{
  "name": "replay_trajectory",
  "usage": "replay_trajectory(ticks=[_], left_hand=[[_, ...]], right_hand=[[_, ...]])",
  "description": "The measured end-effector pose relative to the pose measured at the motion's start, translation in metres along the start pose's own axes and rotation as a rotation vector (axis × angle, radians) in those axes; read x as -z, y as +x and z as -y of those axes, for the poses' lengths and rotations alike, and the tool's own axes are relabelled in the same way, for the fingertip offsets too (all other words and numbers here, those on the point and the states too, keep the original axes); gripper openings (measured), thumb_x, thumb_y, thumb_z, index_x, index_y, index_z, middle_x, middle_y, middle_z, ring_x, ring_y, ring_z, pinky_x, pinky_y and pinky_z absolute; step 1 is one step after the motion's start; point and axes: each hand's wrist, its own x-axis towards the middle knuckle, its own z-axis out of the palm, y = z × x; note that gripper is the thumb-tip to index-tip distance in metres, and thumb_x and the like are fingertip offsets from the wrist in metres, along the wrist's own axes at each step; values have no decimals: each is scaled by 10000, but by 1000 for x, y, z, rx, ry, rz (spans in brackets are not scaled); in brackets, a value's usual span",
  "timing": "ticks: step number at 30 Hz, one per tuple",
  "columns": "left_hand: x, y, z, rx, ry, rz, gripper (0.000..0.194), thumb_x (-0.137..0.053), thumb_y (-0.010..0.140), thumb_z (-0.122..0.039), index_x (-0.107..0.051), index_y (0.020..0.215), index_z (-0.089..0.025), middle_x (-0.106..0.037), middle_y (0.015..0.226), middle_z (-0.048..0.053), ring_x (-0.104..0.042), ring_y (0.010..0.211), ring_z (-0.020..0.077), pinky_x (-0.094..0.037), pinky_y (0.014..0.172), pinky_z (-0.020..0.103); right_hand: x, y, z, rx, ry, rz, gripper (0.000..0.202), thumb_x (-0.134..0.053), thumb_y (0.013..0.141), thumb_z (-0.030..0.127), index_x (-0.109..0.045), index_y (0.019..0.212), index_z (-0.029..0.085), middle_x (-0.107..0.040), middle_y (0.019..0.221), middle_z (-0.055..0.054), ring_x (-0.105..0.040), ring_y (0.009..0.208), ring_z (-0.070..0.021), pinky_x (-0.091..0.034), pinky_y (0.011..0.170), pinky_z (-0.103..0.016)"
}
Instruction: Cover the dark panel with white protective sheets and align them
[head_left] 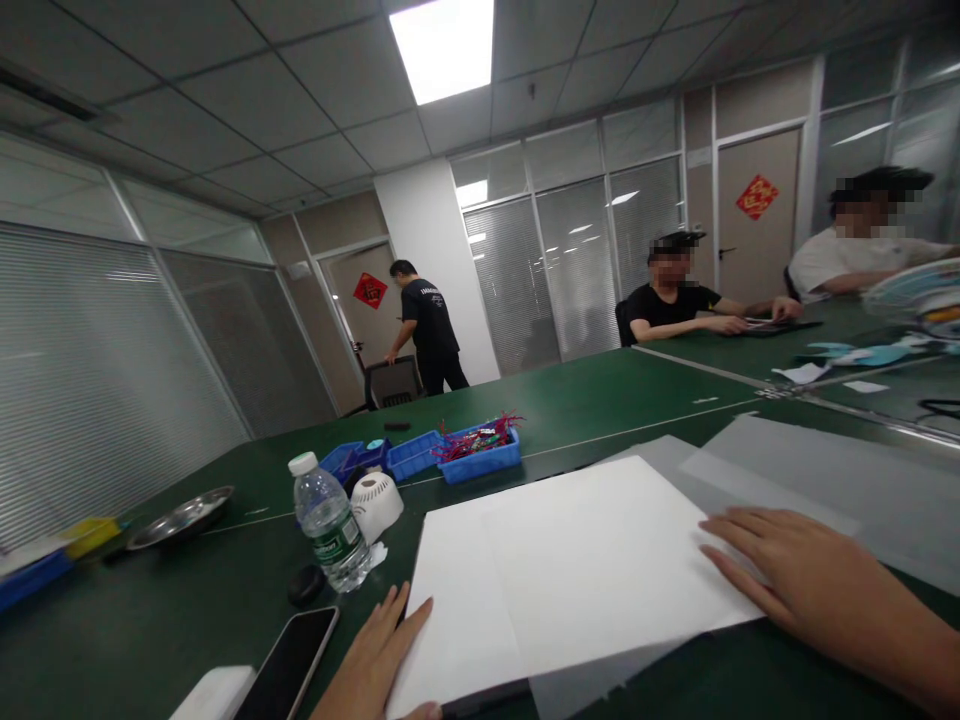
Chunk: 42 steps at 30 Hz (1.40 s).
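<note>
We're at a dark green table (615, 400) in a glass-walled office, other people sitting further down it; a large white sheet of paper (570, 570) lies flat right in front of us, between our hands; left hand (379, 665) rests open, fingers on the sheet's near-left edge; right hand (802, 580) lies flat, fingers spread on its right corner; clear plastic water bottle (328, 522) and black phone (289, 665) sit just left.

No text legible: water bottle label (335, 545), shirt-back print (431, 291), red door signs (757, 196) too blurred
</note>
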Motion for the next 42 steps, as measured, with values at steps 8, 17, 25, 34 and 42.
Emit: replay_trajectory(ticks=[8,17,25,34,42], left_hand=[[-4,-2,8,-7,29,10,872,-665,948,-671,-307,1669,-334,-242,1717,99,-299,1549,413,-362,1207,598],[7,-8,-5,17,-59,19,1036,-672,918,-727,-110,1696,-337,-187,1737,84,-248,1569,428,-307,1239,606],[15,-2,-15,37,-59,25,811,-722,884,-717,-471,1587,-399,-256,1718,67,-319,1533,470,-345,1208,646],[9,2,-12,53,-67,42,762,-750,852,-715,-569,1521,-399,-317,1697,80,-325,1515,499,-345,1176,692],[20,0,-19,31,-128,-15,683,-806,814,-688,-714,1393,-337,-369,1668,116,-384,1505,447,-288,1214,654]], right_hand=[[-12,-3,11,-145,130,155,509,-447,988,634,-798,1146,301,-780,1150,-62,-750,1012,-299,-623,928,-564],[6,-7,68,344,125,56,625,-624,956,482,-434,1551,474,-599,1452,64,-704,1171,-257,-675,884,-446],[28,5,58,335,284,109,564,-578,979,287,-505,1486,524,-617,1426,106,-684,1216,-198,-648,966,-386],[12,-1,20,203,323,253,411,-510,1031,399,-604,1424,472,-639,1446,48,-599,1347,-206,-555,1104,-440],[-44,-21,-85,-507,-102,76,796,-459,933,713,-679,1368,83,-584,1417,-326,-557,1312,-520,-446,1033,-732]])
